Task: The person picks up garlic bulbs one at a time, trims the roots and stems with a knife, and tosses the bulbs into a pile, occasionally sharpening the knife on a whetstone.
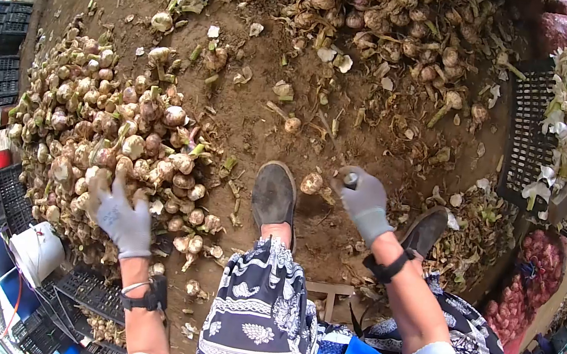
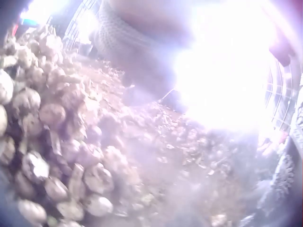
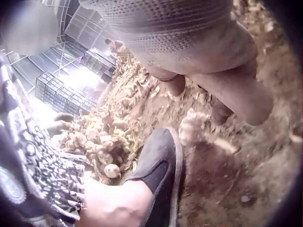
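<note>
My gloved left hand point(image 1: 122, 220) reaches onto a large heap of garlic bulbs point(image 1: 117, 106), its fingers spread over the near side of the pile. In the left wrist view, glare washes out much of the glove, and garlic fills the left side. My gloved right hand point(image 1: 362, 203) is over the dirt between the two shoes, fingers curled around a small dark tool with a rounded end point(image 1: 350, 180); most of it is hidden in the fist, and I cannot tell its kind. Just left of that hand, a single garlic bulb with its stem point(image 1: 311, 183) lies on the ground by the left shoe point(image 1: 274, 194).
Untrimmed garlic with dry stalks point(image 1: 398, 17) is heaped at the far side. A black crate topped with pale trimmings point(image 1: 531, 135) stands at right, near red mesh sacks point(image 1: 526, 282). At left are a white bucket point(image 1: 38, 251) and black crates point(image 1: 1, 88).
</note>
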The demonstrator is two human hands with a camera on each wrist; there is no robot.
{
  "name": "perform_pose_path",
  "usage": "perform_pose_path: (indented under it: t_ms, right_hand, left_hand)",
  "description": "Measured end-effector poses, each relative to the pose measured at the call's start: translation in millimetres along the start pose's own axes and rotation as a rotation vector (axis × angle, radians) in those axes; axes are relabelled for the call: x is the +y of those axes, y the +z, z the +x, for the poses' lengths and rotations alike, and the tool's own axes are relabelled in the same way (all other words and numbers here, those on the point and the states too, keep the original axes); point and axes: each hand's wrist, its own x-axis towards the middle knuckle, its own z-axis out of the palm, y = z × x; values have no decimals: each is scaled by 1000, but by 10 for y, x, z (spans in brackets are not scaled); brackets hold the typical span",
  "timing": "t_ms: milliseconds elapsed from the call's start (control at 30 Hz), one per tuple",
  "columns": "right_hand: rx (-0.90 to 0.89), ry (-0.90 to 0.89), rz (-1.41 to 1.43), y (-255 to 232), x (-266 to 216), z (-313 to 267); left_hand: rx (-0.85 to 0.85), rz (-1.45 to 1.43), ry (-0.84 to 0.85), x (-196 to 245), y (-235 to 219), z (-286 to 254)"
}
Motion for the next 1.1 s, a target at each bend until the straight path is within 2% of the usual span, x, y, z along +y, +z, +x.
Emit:
perform_pose_path:
  t_ms: [33, 67, 100, 133, 167, 200, 233, 267, 333, 367, 400, 433, 467, 533, 567, 600, 633, 667, 733, 767, 833, 867, 900, 933, 1000, 1033, 1067, 1100]
  right_hand:
    - [-11, 58, -53, 155, -66, -8]
    - [-22, 111, -108, 282, -140, -3]
    - [-119, 139, -137, 370, -179, 52]
    - [-119, 136, -130, 501, -173, 89]
    - [-132, 180, -131, 647, -137, 144]
    - [-145, 227, -134, 724, -119, 194]
    - [-146, 224, -93, 737, -108, 235]
    - [-145, 227, -94, 750, -64, 255]
    - [-80, 235, 657, 766, -8, 241]
    - [-83, 250, 652, 733, -21, 202]
    - [-104, 234, 882, 545, -276, 109]
    - [-121, 203, 1114, 399, -460, 87]
    - [-117, 201, 1115, 334, -515, 112]
    - [-218, 120, 1028, 254, -573, 152]
    - [-183, 11, 691, 266, -446, 202]
    - [-181, 16, 689, 186, -473, 211]
    - [-92, -165, 406, 49, -558, 185]
    - [-6, -339, 118, -61, -627, 156]
    - [-63, -333, 72, -73, -644, 139]
    - [-67, -291, 177, -15, -618, 147]
    - [-76, -254, 281, 71, -623, 163]
    - [-121, -158, 417, 108, -636, 162]
    - [-163, -60, 552, 133, -655, 156]
    - [-167, -65, 551, 153, -679, 149]
    - [-100, -138, 477, 186, -718, 131]
    - [-100, -138, 478, 174, -719, 117]
    - [-40, -282, 279, 139, -715, 101]
    - [20, -423, 76, 98, -714, 86]
  left_hand:
    - [15, 15, 4, 49, -6, -75]
    - [-35, -213, 41, 152, 90, -114]
    - [-144, -478, 44, 319, 143, -114]
    - [-270, -647, -38, 500, 260, -188]
    - [-436, -741, -51, 772, 168, -139]
    - [-488, -822, -33, 969, 257, -140]
    - [-516, -909, 60, 1105, 403, -128]
    - [-623, -965, 48, 1233, 529, -118]
    - [-742, -1015, 39, 1453, 670, -104]
    - [-857, -1219, 14, 1577, 722, -116]
    - [-971, -1422, -14, 1690, 743, -135]
    - [-1315, -1647, -266, 1781, 604, -70]
    - [-1077, -1630, -97, 1861, 595, -81]
    - [-1017, -1562, 1, 1860, 648, 62]
    - [-1016, -1563, 4, 1861, 672, 124]
    - [-1069, -1537, -68, 1861, 690, 162]
    - [-1127, -1508, -144, 1857, 705, 169]
    - [-1140, -1509, -149, 1859, 710, 162]
    - [-1188, -1651, -209, 1860, 713, 160]
    - [-1181, -1371, 68, 1815, 737, 202]
    - [-1116, -1422, 33, 1795, 693, 174]
    - [-1054, -1468, 5, 1788, 667, 138]
    - [-1024, -1645, -125, 1801, 657, 81]
    - [-1019, -1646, -127, 1797, 644, 55]
    - [-1172, -1959, -428, 1778, 611, 31]
    - [-1172, -1958, -428, 1738, 615, 34]
    - [-1160, -1831, -234, 1674, 627, 43]
    - [-1152, -1765, -139, 1650, 644, 26]
